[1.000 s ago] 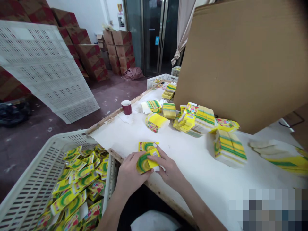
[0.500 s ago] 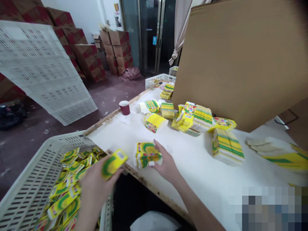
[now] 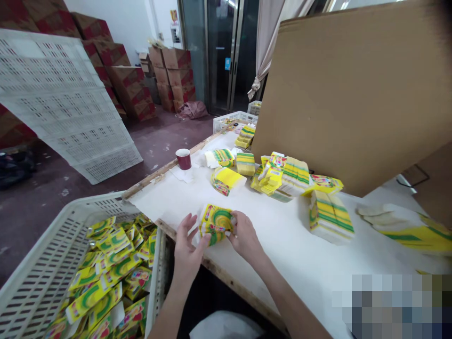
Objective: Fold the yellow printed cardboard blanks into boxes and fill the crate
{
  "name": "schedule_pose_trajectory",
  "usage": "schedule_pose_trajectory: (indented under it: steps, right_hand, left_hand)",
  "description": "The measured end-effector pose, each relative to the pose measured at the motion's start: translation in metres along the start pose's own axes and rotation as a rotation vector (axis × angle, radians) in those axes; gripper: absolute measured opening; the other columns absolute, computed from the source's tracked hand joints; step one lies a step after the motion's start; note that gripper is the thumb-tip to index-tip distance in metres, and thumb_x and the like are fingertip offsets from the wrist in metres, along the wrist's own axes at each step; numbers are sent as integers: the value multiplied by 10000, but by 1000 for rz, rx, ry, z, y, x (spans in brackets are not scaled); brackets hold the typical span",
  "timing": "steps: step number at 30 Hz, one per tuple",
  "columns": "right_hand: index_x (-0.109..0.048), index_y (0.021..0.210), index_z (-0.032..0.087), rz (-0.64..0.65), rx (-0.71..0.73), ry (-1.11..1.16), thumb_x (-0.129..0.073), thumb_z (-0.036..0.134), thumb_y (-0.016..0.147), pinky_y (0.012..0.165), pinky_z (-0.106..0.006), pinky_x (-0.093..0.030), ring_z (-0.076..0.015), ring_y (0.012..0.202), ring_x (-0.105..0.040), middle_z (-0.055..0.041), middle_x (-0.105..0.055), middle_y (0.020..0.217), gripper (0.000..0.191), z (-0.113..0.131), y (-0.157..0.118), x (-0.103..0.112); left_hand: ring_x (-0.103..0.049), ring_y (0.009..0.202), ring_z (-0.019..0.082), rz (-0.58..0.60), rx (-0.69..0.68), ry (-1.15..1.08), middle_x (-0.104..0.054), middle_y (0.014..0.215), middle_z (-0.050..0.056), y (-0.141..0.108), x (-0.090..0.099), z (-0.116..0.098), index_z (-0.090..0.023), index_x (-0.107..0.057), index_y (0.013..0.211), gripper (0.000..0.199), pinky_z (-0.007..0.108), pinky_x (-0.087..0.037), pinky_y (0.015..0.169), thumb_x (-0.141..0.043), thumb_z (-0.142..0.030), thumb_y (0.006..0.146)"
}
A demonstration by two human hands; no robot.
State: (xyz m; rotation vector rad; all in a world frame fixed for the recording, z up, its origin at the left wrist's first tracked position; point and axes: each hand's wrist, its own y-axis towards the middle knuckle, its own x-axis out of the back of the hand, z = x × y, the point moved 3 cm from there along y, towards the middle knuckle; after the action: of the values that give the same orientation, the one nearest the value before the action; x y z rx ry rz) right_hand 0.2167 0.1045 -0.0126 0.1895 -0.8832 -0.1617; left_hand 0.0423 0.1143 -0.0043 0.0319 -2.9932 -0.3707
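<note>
A yellow and green packet bundle is between my two hands, over the near edge of the white table. My right hand pinches its right side with thumb and fingers. On the left, my left hand has its fingers apart, the thumb at the bundle's lower left corner. Many similar yellow packets fill a white crate at the lower left. Further back on the table lie stacks of flat yellow packets, with another stack to their right.
A maroon cup stands near the table's left edge. A large cardboard sheet rises behind the stacks. White crates lean at the left, before piled cartons. A loose pile of yellow sheets lies at the right.
My left hand has moved from over the crate to the bundle, and the packet it held is gone from it. My right hand stays at the bundle.
</note>
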Motion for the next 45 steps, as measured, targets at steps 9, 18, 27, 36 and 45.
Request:
schedule_pose_trajectory:
  steps: [9,18,27,36,45]
  right_hand:
    - [-482,1106,166,152,82,-8,-589,31,649,854,-385,-419,-243,967,-510,-99,-559,1047,488,1,8,2]
    - [-510,1105,163,191,91,-49,-459,-50,665,898,-351,-416,-219,994,-509,-88,-582,1047,491,-3,-1,10]
    - [-485,1011,184,145,13,76,-486,-61,566,831,-383,-416,-231,924,-498,-85,-536,1007,507,4,3,10]
    - [-422,901,216,126,-94,707,-635,95,587,514,-201,-405,-87,587,-482,53,-501,746,398,7,8,33]
    - [-409,838,227,-64,-148,658,-601,101,635,539,-241,-423,-114,586,-509,46,-548,704,306,27,-7,19]
  left_hand:
    - [-294,1293,376,651,-353,913,-345,1384,219,67,-36,-2,-147,-279,1341,1089,530,-258,1022,-761,-500,431]
    - [-556,958,309,636,-242,1030,-568,1040,155,35,-44,18,-121,-411,1213,651,422,-410,823,-613,-328,629]
    - [-473,1129,325,604,-230,910,-473,1267,173,30,-38,24,-159,-297,1334,939,452,-382,902,-703,-492,555]
    - [-303,1308,319,-82,-270,-49,-251,1449,173,13,-13,-20,-222,-160,1400,971,478,-314,1027,-655,-558,634]
    - [-637,953,238,-54,249,-842,-692,960,77,13,-49,-27,-205,-596,1069,380,422,-516,824,-535,-453,787]
